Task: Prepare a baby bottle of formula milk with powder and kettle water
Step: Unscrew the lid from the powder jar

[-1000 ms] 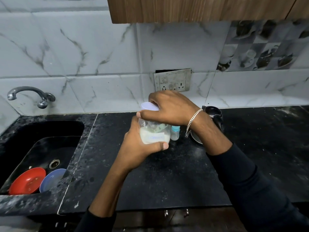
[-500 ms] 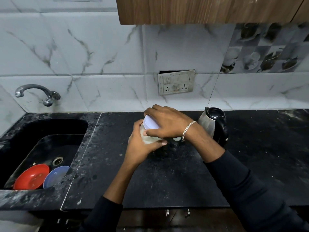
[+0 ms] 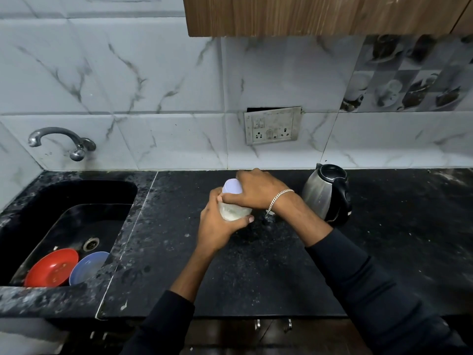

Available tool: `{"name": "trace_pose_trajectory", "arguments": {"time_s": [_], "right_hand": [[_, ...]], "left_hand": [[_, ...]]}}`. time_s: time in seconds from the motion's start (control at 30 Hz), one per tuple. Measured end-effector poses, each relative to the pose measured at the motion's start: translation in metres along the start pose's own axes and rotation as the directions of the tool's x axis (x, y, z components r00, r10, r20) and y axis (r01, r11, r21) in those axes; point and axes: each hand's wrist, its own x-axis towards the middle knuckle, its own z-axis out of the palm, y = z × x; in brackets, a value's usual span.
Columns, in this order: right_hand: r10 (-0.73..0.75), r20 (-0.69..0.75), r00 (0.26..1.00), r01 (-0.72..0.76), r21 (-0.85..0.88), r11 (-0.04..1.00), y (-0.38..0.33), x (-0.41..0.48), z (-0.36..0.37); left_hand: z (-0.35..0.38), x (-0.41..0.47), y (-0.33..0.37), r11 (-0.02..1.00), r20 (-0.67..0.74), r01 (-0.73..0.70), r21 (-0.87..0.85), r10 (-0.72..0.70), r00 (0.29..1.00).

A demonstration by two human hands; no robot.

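Observation:
A clear jar of white formula powder (image 3: 234, 213) rests low over the black counter (image 3: 256, 265). My left hand (image 3: 217, 224) wraps its body from the near side. My right hand (image 3: 253, 192) grips its pale lilac lid (image 3: 231, 187) from above. A steel kettle with a black lid and handle (image 3: 326, 194) stands just right of my right wrist. Only a small white bit of the baby bottle (image 3: 270, 212) shows under that wrist; the rest is hidden.
A black sink (image 3: 69, 226) on the left holds a red bowl (image 3: 51, 267) and a blue bowl (image 3: 88, 266), with a tap (image 3: 61, 140) above. A socket plate (image 3: 272, 125) is on the tiled wall. A wooden cabinet (image 3: 320, 14) hangs overhead.
Both hands and the jar have sunk lower and farther from the camera, toward the counter. The view has tilted, so the whole kettle now shows. The grips are unchanged.

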Motion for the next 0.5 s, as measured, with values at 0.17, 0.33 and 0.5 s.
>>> {"name": "trace_pose_trajectory", "arguments": {"time_s": [0.17, 0.33, 0.5], "right_hand": [[-0.190, 0.255, 0.948, 0.173, 0.087, 0.981, 0.012, 0.004, -0.009], [0.002, 0.124, 0.992, -0.007, 0.043, 0.999, 0.010, 0.007, -0.001], [-0.061, 0.181, 0.982, 0.059, 0.018, 0.998, 0.010, 0.008, 0.001]], "left_hand": [[0.004, 0.001, -0.007, 1.000, 0.017, 0.011, -0.003, -0.011, 1.000], [0.008, 0.002, -0.010, 0.999, -0.007, -0.026, -0.018, 0.026, 1.000], [0.011, 0.001, -0.017, 0.997, -0.035, -0.059, 0.039, 0.061, 0.998]]}}
